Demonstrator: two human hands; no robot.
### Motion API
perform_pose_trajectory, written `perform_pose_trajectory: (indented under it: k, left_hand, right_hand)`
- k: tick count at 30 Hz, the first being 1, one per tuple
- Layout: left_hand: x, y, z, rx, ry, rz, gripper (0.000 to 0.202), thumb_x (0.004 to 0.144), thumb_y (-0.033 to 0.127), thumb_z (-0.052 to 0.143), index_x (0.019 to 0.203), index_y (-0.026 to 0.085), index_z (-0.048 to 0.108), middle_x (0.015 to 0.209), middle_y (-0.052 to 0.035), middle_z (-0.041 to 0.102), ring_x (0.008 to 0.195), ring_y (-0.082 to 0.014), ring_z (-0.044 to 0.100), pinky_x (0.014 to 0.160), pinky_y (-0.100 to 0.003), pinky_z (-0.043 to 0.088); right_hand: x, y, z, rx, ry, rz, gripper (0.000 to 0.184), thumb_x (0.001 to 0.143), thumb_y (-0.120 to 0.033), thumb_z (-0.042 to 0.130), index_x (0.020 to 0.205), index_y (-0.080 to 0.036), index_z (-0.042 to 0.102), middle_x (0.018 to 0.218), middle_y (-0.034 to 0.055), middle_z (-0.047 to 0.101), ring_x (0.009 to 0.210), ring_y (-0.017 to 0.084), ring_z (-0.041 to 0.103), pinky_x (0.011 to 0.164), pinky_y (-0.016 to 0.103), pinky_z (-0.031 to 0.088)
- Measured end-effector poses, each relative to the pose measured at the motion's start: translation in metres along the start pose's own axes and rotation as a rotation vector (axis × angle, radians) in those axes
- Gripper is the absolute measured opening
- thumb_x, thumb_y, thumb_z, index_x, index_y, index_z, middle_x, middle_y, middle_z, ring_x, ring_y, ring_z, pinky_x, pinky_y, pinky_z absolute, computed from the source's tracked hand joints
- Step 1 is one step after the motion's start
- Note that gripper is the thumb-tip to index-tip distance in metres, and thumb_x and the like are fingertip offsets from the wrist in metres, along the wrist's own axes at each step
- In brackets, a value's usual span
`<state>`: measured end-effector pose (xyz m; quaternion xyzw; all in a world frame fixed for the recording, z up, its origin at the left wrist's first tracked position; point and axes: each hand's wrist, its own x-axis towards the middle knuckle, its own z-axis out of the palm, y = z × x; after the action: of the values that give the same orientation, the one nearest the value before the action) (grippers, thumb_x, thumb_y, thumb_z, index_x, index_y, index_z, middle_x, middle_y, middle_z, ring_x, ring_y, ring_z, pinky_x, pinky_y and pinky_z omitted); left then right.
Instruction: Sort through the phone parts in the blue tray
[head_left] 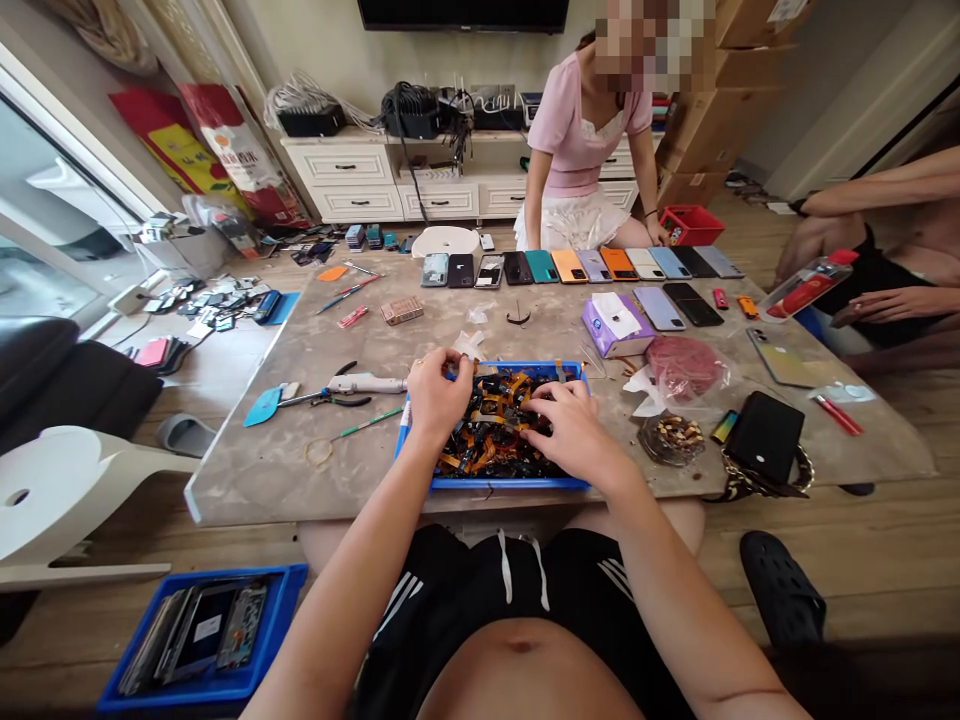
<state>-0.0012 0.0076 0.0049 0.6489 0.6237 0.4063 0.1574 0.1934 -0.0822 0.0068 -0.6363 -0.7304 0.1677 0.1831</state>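
A blue tray (510, 484) full of small orange and black flex cables and parts (499, 420) sits on the marble table (300, 470) right in front of me. My left hand (437, 392) rests on the tray's left rim, its fingers curled and pinched on something small at the top left corner. My right hand (562, 425) lies inside the tray on the pile, fingers bent down into the parts. What each hand grips is too small to name.
Left of the tray lie tweezers, a blue pry tool (262, 407) and a white tool (367, 383). To the right are a tissue box (616, 325), a pink bag (682, 365), a nut dish (673, 437) and a black wallet (763, 436). A row of phones (585, 266) lines the far edge before a kneeling person (585, 150). Another blue tray (202, 635) sits on the floor.
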Motion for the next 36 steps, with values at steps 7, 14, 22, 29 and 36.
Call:
perform_pose_trajectory:
  k: [7,14,22,29,36]
  left_hand:
    - [-0.005,0.002,0.000,0.098,0.079,0.044,0.020,0.085,0.034,0.061,0.093,0.024,0.076,0.118,-0.0147,0.074,0.121,-0.0342,0.057,0.111,-0.054,0.039]
    - [-0.007,0.007,-0.009,-0.232,-0.213,0.375,0.022,0.093,0.037,0.059,0.092,0.025,0.077,0.104,-0.0058,0.080,0.106,-0.0233,0.069,0.108,-0.045,0.046]
    - [-0.009,0.007,-0.006,-0.394,-0.496,0.262,0.017,0.087,0.035,0.066,0.083,0.021,0.076,0.085,-0.0037,0.080,0.079,-0.0173,0.068,0.078,-0.032,0.050]
    - [-0.007,0.005,-0.004,-0.477,-0.478,0.117,0.019,0.085,0.035,0.063,0.077,0.019,0.068,0.069,0.0016,0.063,0.065,-0.0116,0.051,0.063,-0.027,0.040]
    - [-0.007,0.010,-0.007,-0.533,-0.444,0.037,0.020,0.083,0.036,0.061,0.072,0.019,0.060,0.064,0.0040,0.052,0.062,-0.0106,0.044,0.061,-0.027,0.035]
  right_hand:
    - [0.002,-0.003,-0.002,0.115,0.071,-0.003,0.015,0.094,-0.033,0.065,0.100,-0.026,0.077,0.119,0.0083,0.078,0.117,0.035,0.055,0.097,0.059,0.042]
    - [0.010,-0.007,-0.009,0.395,0.127,0.075,0.017,0.090,-0.034,0.068,0.101,-0.025,0.079,0.108,0.0079,0.081,0.107,0.029,0.069,0.100,0.047,0.049]
    - [0.017,-0.006,-0.004,0.605,0.143,0.115,0.023,0.092,-0.041,0.064,0.099,-0.023,0.077,0.105,0.0052,0.081,0.100,0.026,0.072,0.091,0.039,0.051]
    - [0.017,-0.004,-0.005,0.599,0.205,0.121,0.026,0.090,-0.041,0.065,0.101,-0.021,0.077,0.107,0.0079,0.081,0.100,0.027,0.072,0.092,0.040,0.051]
    - [0.016,0.004,-0.001,0.444,0.424,0.136,0.030,0.091,-0.047,0.064,0.086,-0.020,0.076,0.090,0.0102,0.078,0.088,0.028,0.068,0.084,0.042,0.051]
